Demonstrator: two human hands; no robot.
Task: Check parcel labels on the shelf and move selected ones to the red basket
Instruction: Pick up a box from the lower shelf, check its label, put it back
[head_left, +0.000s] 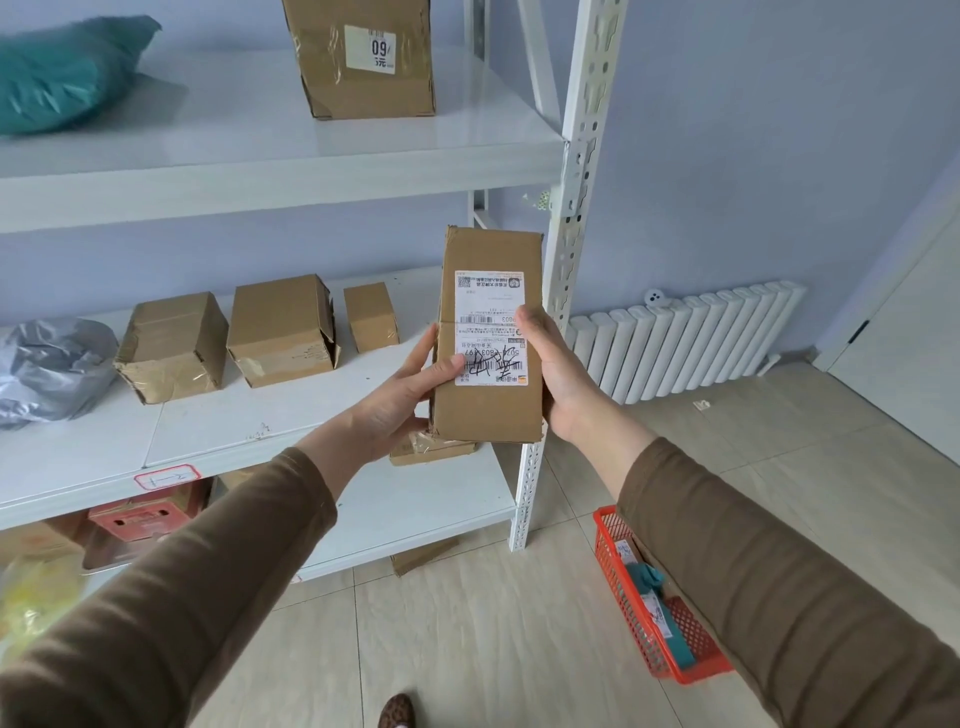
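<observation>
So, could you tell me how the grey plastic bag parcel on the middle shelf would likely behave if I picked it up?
The grey plastic bag parcel looks crumpled and slumped, so it would probably sag and flop rather than hold shape. Its shiny film may be slightly slippery. It looks unlikely to roll, since it lies flat on the middle shelf.

Parcel storeroom: white metal shelving (571, 156) stacked with cardboard parcels (283, 330), wall radiator (685, 340), tiled floor (493, 623).
</observation>
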